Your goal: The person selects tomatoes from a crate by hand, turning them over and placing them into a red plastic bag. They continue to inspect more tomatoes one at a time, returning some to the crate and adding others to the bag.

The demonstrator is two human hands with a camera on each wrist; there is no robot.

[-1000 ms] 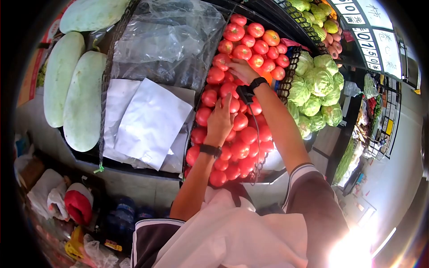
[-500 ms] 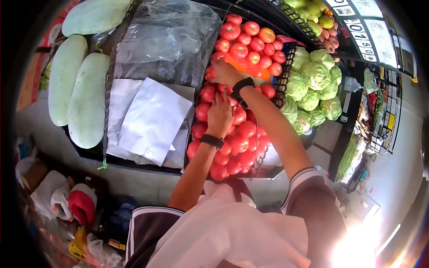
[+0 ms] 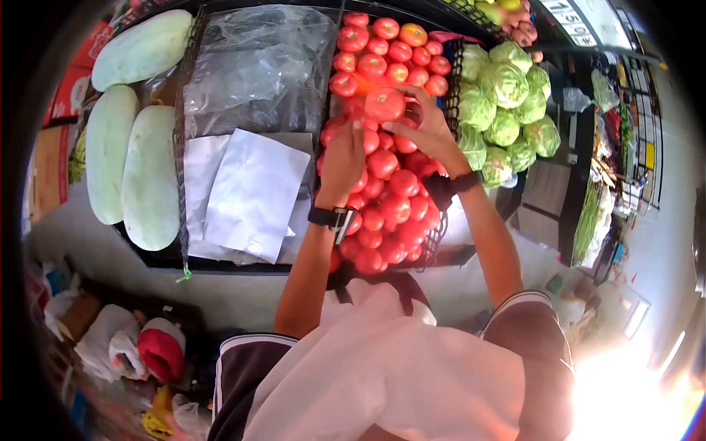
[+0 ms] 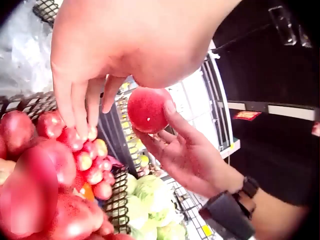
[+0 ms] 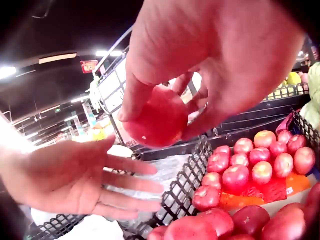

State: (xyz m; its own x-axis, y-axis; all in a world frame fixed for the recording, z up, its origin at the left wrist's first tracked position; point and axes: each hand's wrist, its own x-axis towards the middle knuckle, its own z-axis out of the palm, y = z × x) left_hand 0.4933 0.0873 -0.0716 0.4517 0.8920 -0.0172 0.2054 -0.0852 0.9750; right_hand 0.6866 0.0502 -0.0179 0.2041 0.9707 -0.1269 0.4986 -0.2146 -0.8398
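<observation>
A large red tomato point(image 3: 384, 104) is pinched between thumb and fingers of the right hand point(image 3: 430, 132), held up above the tomato pile point(image 3: 393, 209). The right wrist view shows this tomato point(image 5: 159, 117) under the palm of the right hand point(image 5: 210, 55). Close on its left is the left hand point(image 3: 343, 158); in the right wrist view the left hand point(image 5: 80, 180) has its fingers extended and holds nothing. From the left wrist, the held tomato point(image 4: 149, 110) appears beyond the left hand point(image 4: 125, 45), whose fingers point down near other tomatoes.
Cabbages point(image 3: 504, 84) lie right of the tomatoes behind a black mesh divider point(image 3: 453, 88). Plastic bags point(image 3: 257, 70) and white paper point(image 3: 254, 195) fill the section on the left, with pale green melons point(image 3: 151, 176) beyond. An orange sheet point(image 5: 240, 200) shows among the tomatoes.
The right hand has come up from the pile with a tomato in its grip and turned toward the left hand. The left hand has moved slightly up and left, off the pile. The head view has shifted.
</observation>
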